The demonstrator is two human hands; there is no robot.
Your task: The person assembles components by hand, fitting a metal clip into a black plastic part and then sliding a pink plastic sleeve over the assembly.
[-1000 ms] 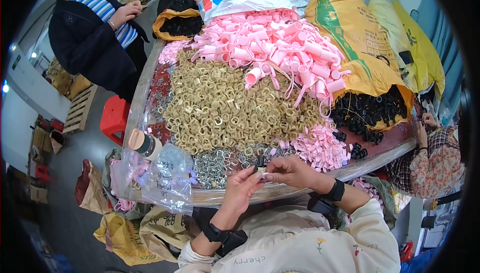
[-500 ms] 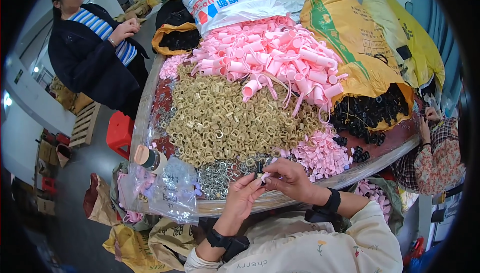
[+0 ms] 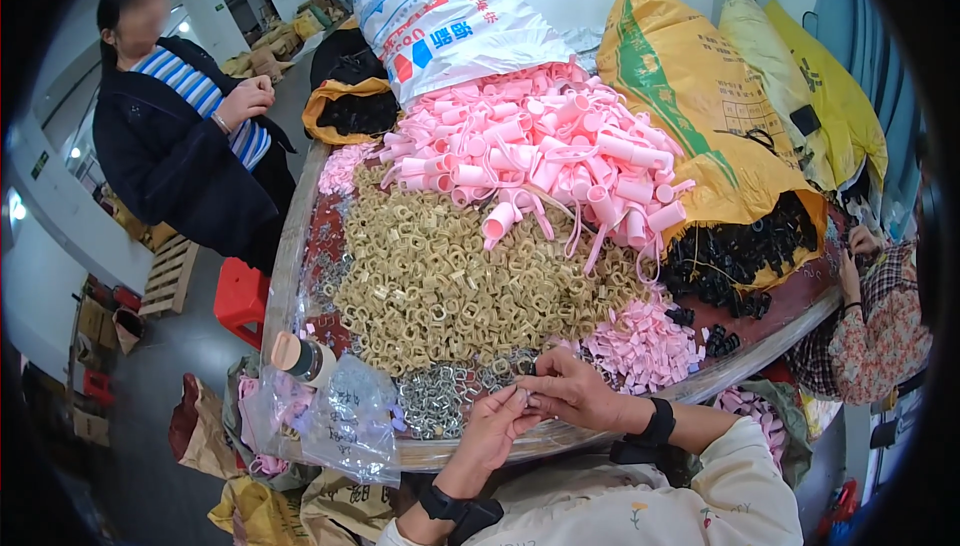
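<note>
Pinching a small piece between the fingertips of both hands, close in over the near edge of the table; my fingers cover most of it, so I can't tell its kind or colour. My left hand reaches in from the lower edge, thumb and forefinger closed on it. My right hand comes in from the right, thumb and fingertips closed at the same spot, the rest curled. Black wristband on my right wrist. Silver metal buckles lie just beyond my left hand. Past those, a wide pile of gold-coloured rings; small flat pink pieces heaped near my right hand. Farther back, pink tubes with straps sit below the mouth of a white sack. Back right, a yellow sack with a green stripe, black parts at its opening, all on a red tabletop. Left side: bottle with a peach lid, clear plastic bag next to it, red stool off the table. Person in a dark jacket stands far left, hands together; flowered sleeve of another person far right.
</note>
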